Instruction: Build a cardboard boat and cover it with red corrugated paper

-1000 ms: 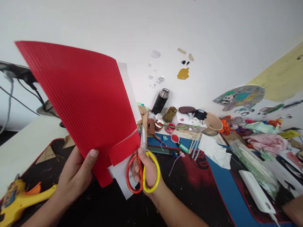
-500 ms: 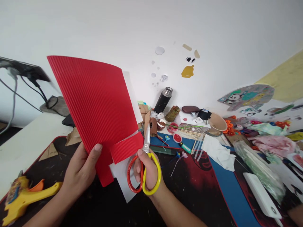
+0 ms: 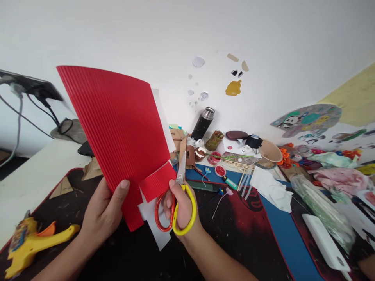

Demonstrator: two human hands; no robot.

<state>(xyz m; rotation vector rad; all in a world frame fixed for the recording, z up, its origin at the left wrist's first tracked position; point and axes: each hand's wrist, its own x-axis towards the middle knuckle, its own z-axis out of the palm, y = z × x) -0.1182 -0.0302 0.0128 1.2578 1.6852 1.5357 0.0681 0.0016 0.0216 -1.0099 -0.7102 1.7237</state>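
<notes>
My left hand (image 3: 105, 208) grips the lower left edge of a large red corrugated paper sheet (image 3: 120, 121), thumb on the front. The sheet stands upright, slightly curved. Near its lower right lies a small red corrugated piece (image 3: 156, 181); whether it is still joined to the sheet I cannot tell. My right hand (image 3: 183, 205) is closed on scissors (image 3: 191, 218) with one red and one yellow handle loop, their blades pointing up and looking closed. My right thumb and fingers also meet the small piece's right end. White paper (image 3: 156, 230) shows behind the red sheet.
A yellow glue gun (image 3: 38, 242) lies at the left. Toward the wall stand a black flask (image 3: 202, 125) and a brown jar (image 3: 200, 154), with a green-labelled tube (image 3: 230, 182) nearer. Crumpled tissue (image 3: 271, 189) and a white power bank-like box (image 3: 325, 242) are at the right.
My right hand and the scissors have moved slightly left and up. The small red piece's right end has shifted left with them. My left hand keeps its grip on the sheet.
</notes>
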